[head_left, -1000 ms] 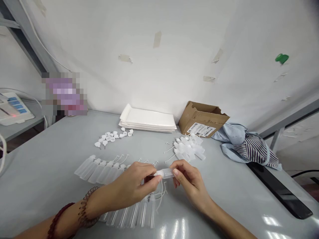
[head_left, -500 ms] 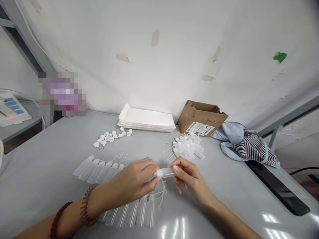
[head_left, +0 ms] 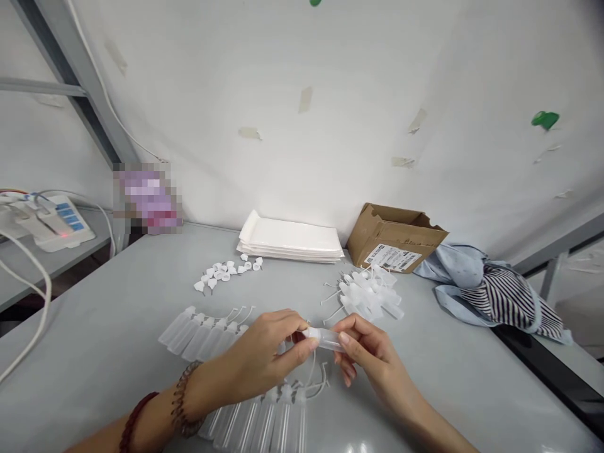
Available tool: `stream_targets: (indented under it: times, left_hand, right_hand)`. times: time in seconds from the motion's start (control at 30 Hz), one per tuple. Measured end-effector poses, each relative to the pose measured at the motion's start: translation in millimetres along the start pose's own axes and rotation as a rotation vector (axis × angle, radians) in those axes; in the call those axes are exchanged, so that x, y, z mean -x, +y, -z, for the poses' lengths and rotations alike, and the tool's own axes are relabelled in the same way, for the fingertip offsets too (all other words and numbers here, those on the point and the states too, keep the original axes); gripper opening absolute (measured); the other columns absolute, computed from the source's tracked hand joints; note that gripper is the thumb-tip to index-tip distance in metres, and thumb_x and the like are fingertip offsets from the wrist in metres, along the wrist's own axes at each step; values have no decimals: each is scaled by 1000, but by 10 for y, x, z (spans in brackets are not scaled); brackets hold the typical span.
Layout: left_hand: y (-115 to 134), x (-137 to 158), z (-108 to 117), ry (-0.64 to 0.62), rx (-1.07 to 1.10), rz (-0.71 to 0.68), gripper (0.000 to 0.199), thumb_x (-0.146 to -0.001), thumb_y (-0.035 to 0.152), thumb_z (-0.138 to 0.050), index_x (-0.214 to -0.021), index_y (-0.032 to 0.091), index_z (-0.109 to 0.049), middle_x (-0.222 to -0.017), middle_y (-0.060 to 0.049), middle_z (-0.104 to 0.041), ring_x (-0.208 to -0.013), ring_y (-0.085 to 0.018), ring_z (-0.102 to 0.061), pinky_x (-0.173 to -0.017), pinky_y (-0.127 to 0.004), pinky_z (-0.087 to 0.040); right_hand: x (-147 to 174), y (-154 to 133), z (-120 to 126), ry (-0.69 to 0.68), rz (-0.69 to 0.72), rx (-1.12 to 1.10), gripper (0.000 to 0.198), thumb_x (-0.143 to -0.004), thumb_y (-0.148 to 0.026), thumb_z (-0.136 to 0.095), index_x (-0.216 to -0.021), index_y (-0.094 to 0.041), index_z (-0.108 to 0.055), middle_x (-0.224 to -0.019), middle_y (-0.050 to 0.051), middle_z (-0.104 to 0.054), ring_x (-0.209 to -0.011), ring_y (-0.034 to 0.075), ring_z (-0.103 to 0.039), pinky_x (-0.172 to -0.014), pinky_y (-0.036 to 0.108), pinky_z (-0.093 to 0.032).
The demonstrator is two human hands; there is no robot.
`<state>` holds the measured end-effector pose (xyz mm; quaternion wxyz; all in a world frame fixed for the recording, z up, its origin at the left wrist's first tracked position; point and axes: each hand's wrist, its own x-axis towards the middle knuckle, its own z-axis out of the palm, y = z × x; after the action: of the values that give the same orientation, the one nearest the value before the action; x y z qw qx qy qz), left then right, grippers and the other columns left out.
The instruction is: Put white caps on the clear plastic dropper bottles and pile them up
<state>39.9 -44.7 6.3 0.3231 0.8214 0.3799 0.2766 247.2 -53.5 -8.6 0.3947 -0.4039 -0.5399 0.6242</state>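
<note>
Nearest, a row of translucent bottles (head_left: 267, 418) lies partly under the left forearm. Just beyond, the dropper bottle (head_left: 330, 340) is held above the table (head_left: 377, 415), its long axis running sideways between the hands, white top leftward. The left hand (head_left: 264, 352) pinches that top between thumb and finger; the right hand (head_left: 372, 352) grips the base end, so neither hand is nearer. Farther lie a second bottle row (head_left: 202, 336), a bottle pile (head_left: 370, 292), loose white caps (head_left: 225, 272), then white mailers (head_left: 292, 236) beside an open carton (head_left: 394, 236).
</note>
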Motion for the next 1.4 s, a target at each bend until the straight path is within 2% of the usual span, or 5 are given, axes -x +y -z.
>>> stream_targets:
  times: [0.2,0.5,0.77,0.97,1.4]
  left_hand:
    - [48,-33,50,-70,156,151,36,-92,37,-45,-66,15,-56,-61,3,-54,-59,-10,-49,-55,-20,-36]
    - [14,25,35,-57,-88,-105,33,-92,23,-45,-60,15,-50,-62,0,-47,-61,-12,-45,-58,-24,-35]
    - [-3,37,4,-33,-296,-280,22,-95,18,-41,-81,13,-58,-75,-5,-55,-70,-16,-48,-62,-27,-42]
    - [-65,49,-49,40,-463,-393,17,-93,12,-42,-85,12,-57,-74,-5,-55,-66,-16,-46,-58,-28,-42]
    - [-154,29,-72,207,-539,-502,28,-88,0,-40,-106,13,-57,-74,-4,-59,-69,-17,-50,-58,-29,-46]
  right_hand:
    - [42,-60,-6,-11,18,151,35,-86,-50,-56,-85,-15,-55,-60,-4,-48,-49,7,-38,-47,21,-32]
    - [24,15,69,-49,-43,168,37,-84,-54,-55,-84,-17,-56,-57,-7,-36,-49,8,-31,-46,22,-27]
    - [46,11,26,-21,-44,56,37,-85,-54,-55,-79,-18,-50,-57,-7,-34,-49,8,-26,-46,22,-23]
    - [40,-15,17,-23,-62,35,36,-85,-52,-56,-74,-19,-45,-56,-8,-33,-48,7,-25,-45,21,-22]
    - [58,-77,-31,-118,-146,183,37,-82,-54,-58,-85,-19,-48,-55,-7,-48,-46,8,-39,-48,21,-31]
